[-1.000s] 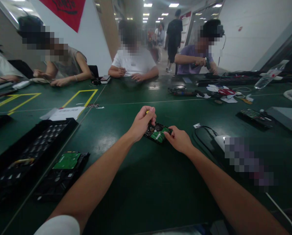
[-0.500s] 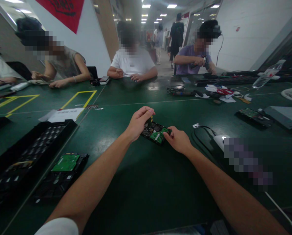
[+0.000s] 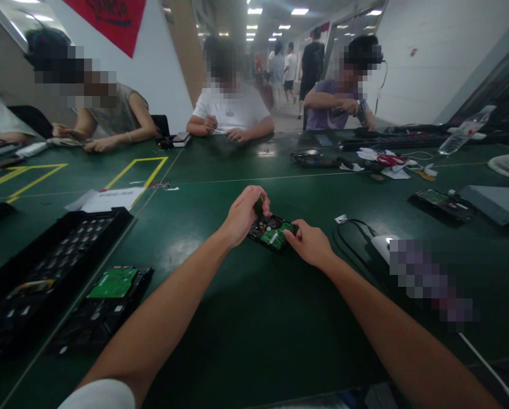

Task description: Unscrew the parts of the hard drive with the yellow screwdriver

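Observation:
A hard drive (image 3: 273,234) with a green circuit board lies on the green table in front of me. My right hand (image 3: 309,243) grips its right end, thumb on top near the board. Over the drive's far left part, my left hand (image 3: 245,213) is closed with curled fingers around a thin tool with a yellow part (image 3: 262,199). Most of that tool is hidden by the fingers, so its kind and whether its tip touches the drive do not show.
At left sit a long black tray (image 3: 67,255) and more hard drives (image 3: 112,284). On the right are a power bank-like white device (image 3: 382,245) with a cable, another drive (image 3: 439,205) and a grey box (image 3: 499,203). Across the table several people work; a bottle (image 3: 467,130) lies tilted.
My left fingers have shifted around the yellow-marked tool, with the fingertips now lower and curled over it. My right hand and the hard drive stay nearly in place.

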`<action>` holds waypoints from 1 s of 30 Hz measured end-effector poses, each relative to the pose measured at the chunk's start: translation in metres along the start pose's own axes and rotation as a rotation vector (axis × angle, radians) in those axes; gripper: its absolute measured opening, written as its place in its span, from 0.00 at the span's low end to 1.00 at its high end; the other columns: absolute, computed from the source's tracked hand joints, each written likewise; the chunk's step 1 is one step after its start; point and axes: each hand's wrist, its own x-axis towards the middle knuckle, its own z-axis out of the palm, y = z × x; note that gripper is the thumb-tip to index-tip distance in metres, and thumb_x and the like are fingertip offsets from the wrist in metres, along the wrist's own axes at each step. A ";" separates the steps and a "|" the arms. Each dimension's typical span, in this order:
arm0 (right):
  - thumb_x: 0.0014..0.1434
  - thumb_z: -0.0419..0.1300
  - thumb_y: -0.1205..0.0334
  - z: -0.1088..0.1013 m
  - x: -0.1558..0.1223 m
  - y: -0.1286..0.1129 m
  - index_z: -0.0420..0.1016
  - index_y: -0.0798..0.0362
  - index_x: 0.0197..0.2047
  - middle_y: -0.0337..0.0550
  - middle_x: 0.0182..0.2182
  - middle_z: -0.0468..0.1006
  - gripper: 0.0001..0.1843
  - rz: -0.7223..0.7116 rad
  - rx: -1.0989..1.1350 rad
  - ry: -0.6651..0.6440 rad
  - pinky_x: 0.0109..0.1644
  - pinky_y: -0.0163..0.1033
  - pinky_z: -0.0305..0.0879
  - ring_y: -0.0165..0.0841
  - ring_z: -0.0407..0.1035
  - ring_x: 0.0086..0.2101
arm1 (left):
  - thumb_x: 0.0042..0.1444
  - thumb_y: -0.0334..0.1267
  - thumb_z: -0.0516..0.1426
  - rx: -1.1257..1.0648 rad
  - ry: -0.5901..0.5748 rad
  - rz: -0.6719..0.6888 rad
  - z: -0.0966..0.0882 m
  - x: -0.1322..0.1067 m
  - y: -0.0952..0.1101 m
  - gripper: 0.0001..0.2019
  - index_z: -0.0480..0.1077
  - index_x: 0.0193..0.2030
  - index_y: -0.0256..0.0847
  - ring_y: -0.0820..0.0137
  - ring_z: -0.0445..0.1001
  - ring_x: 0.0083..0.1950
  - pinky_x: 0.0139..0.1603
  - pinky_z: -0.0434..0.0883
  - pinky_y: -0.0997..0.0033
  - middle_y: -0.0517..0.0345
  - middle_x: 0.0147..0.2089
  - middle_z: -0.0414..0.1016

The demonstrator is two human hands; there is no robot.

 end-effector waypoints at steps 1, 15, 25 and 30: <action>0.71 0.54 0.43 0.001 0.000 0.000 0.71 0.51 0.60 0.43 0.34 0.82 0.24 -0.001 0.001 0.003 0.30 0.37 0.55 0.37 0.75 0.33 | 0.66 0.50 0.57 0.033 0.004 0.013 0.000 0.000 -0.001 0.14 0.65 0.39 0.41 0.74 0.68 0.30 0.40 0.70 0.69 0.62 0.29 0.67; 0.71 0.54 0.44 -0.001 -0.001 0.000 0.70 0.51 0.59 0.43 0.34 0.81 0.23 -0.018 0.011 0.011 0.30 0.37 0.55 0.36 0.75 0.32 | 0.64 0.51 0.60 0.145 0.001 0.015 -0.004 -0.001 0.002 0.15 0.66 0.38 0.41 0.73 0.71 0.34 0.41 0.70 0.70 0.59 0.35 0.72; 0.71 0.54 0.44 0.001 0.000 0.002 0.71 0.50 0.58 0.40 0.32 0.81 0.22 -0.024 0.027 0.020 0.29 0.37 0.54 0.35 0.74 0.30 | 0.61 0.45 0.62 0.221 -0.031 0.007 -0.007 -0.001 0.011 0.11 0.76 0.40 0.39 0.71 0.72 0.37 0.42 0.69 0.70 0.56 0.36 0.74; 0.71 0.54 0.43 0.001 0.000 0.003 0.71 0.51 0.58 0.43 0.34 0.81 0.23 -0.026 -0.002 0.021 0.31 0.37 0.55 0.37 0.75 0.32 | 0.63 0.44 0.58 0.042 -0.003 -0.025 -0.003 0.001 0.006 0.09 0.69 0.38 0.40 0.70 0.72 0.32 0.39 0.71 0.67 0.58 0.30 0.71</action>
